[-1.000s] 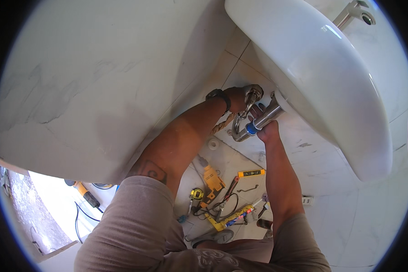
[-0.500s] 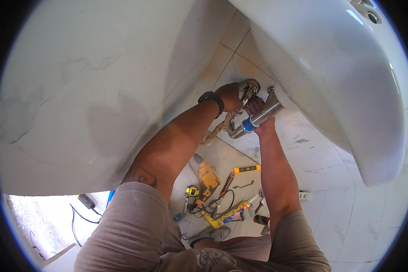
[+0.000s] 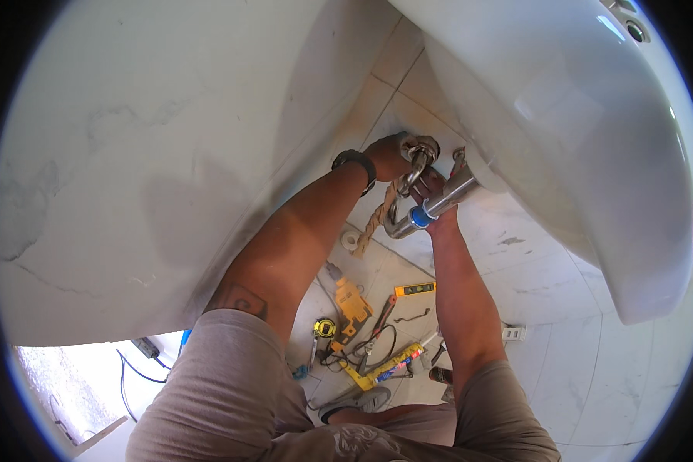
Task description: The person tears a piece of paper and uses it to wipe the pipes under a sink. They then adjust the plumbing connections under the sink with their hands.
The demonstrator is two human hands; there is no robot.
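Under the white washbasin (image 3: 577,146), a chrome drain pipe (image 3: 460,191) with a blue band bends through a trap and up to a round flange by the tiles. My left hand (image 3: 388,158), a dark watch on its wrist, is closed at the flange end, with its fingertips partly hidden. Beneath the pipe, my right hand (image 3: 430,187) has its palm turned up and fingers curled against the chrome; the pipe hides part of it. A twisted tan cloth-like strip (image 3: 375,223) hangs beside the trap, below my left hand.
On the tiled floor lie a yellow power drill (image 3: 351,302), a tape measure (image 3: 324,329), a small spirit level (image 3: 416,289), a sealant tube (image 3: 396,363) and a dark cable. A small white roll (image 3: 350,240) sits near the strip. A pale panel (image 3: 146,169) flanks my left arm.
My left hand has shifted slightly left at the flange. The right hand's fingers look more curled beneath the pipe. The tan strip hangs straighter, and the white roll shows beside it.
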